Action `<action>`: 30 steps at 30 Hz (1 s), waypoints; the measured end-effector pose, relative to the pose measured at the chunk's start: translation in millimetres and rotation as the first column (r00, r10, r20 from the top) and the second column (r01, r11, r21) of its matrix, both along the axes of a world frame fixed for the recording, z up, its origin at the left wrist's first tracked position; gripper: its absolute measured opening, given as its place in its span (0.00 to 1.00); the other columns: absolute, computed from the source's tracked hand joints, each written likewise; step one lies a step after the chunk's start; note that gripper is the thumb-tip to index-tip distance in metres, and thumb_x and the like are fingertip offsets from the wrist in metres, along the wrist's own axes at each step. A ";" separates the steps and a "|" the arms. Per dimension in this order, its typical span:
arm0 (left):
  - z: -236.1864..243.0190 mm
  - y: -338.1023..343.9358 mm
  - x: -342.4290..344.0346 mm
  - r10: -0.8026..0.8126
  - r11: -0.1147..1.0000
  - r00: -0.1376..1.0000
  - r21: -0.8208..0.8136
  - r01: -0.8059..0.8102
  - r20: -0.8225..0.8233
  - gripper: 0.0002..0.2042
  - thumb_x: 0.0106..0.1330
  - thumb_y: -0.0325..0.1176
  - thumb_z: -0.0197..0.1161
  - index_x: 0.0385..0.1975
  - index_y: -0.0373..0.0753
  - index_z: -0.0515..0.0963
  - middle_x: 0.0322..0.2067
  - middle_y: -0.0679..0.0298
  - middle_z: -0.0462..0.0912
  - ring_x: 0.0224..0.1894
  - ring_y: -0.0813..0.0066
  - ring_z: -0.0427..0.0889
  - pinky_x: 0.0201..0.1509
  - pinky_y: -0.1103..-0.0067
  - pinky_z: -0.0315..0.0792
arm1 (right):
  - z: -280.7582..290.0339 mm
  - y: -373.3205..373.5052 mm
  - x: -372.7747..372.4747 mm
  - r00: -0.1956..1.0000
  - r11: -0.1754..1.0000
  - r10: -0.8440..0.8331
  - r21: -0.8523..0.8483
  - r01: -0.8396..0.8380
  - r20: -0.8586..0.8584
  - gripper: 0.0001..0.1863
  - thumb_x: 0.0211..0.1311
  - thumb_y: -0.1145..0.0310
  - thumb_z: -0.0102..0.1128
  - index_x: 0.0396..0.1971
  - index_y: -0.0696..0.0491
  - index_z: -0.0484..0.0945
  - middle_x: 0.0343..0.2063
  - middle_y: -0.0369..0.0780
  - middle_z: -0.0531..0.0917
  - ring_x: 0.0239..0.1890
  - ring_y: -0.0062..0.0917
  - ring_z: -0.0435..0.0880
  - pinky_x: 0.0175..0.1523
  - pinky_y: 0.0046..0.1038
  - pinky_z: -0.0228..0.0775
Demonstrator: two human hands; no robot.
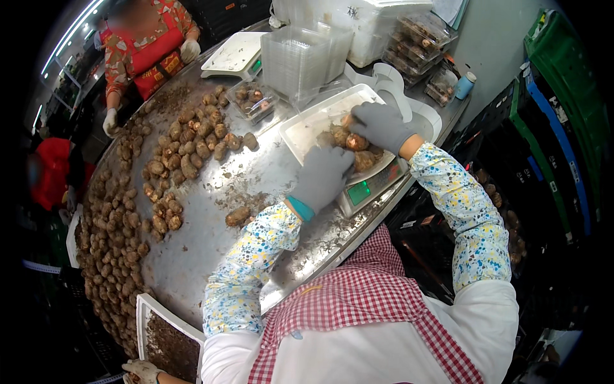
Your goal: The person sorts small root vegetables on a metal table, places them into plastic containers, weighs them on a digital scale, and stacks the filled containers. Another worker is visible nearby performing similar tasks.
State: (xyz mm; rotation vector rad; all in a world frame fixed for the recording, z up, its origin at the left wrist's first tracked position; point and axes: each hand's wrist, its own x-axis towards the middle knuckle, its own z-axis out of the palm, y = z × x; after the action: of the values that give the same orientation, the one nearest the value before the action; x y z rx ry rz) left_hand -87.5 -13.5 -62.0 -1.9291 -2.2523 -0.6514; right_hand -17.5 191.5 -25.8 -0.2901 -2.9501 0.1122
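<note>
Several brown taro corms lie together in a shallow white tray on a weighing scale with a lit green display. My right hand, in a grey glove, curls over the corms from the far right, its fingers closed on a taro. From the near left my left hand, also grey-gloved, reaches to the same pile. Its fingers are bent and pressed together, and what lies under them is hidden. A few loose taro corms rest on the metal table left of my left hand.
Taro heaps cover the table's left side. A filled clear box, stacked empty boxes and a second scale stand at the back. A co-worker stands far left; another gloved hand touches a white crate.
</note>
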 end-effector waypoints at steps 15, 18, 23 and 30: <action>-6.2 -35.4 -50.5 0.093 0.848 0.476 0.181 -0.499 0.875 0.16 0.66 0.36 0.60 0.51 0.37 0.78 0.43 0.61 0.82 0.45 0.71 0.78 0.52 0.76 0.73 | 51.7 51.5 27.1 0.944 0.913 -0.295 -0.335 0.234 -0.145 0.17 0.67 0.56 0.57 0.46 0.52 0.82 0.40 0.45 0.85 0.42 0.38 0.85 0.50 0.32 0.75; -13.6 -49.6 -57.2 0.007 0.844 0.346 0.180 -0.506 0.938 0.17 0.66 0.33 0.60 0.52 0.34 0.76 0.46 0.62 0.82 0.44 0.76 0.79 0.49 0.78 0.74 | 55.5 47.3 42.2 0.963 0.921 -0.256 -0.326 0.215 -0.088 0.16 0.66 0.57 0.57 0.44 0.53 0.83 0.39 0.45 0.85 0.41 0.36 0.85 0.48 0.31 0.74; -28.6 -58.7 -52.7 -0.032 0.846 0.193 0.130 -0.518 0.981 0.16 0.67 0.34 0.59 0.51 0.32 0.76 0.44 0.62 0.82 0.42 0.76 0.79 0.47 0.78 0.75 | 64.3 14.7 57.0 0.980 0.931 -0.201 -0.309 0.195 0.013 0.18 0.65 0.54 0.57 0.42 0.53 0.83 0.32 0.45 0.85 0.35 0.35 0.84 0.44 0.31 0.74; -28.2 -64.0 -47.0 -0.096 0.855 0.161 0.164 -0.492 0.982 0.15 0.69 0.33 0.57 0.52 0.32 0.76 0.42 0.60 0.83 0.40 0.76 0.81 0.46 0.78 0.76 | 46.2 12.5 49.0 0.975 0.952 -0.197 -0.217 0.215 0.101 0.23 0.63 0.47 0.57 0.37 0.54 0.84 0.29 0.44 0.85 0.30 0.35 0.83 0.40 0.33 0.73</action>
State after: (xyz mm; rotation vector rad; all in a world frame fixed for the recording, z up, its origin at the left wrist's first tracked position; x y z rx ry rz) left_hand -134.5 -77.5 -90.2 -0.8003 -2.2979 -2.7287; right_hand 31.4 204.0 20.5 -0.6464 -2.9617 0.4201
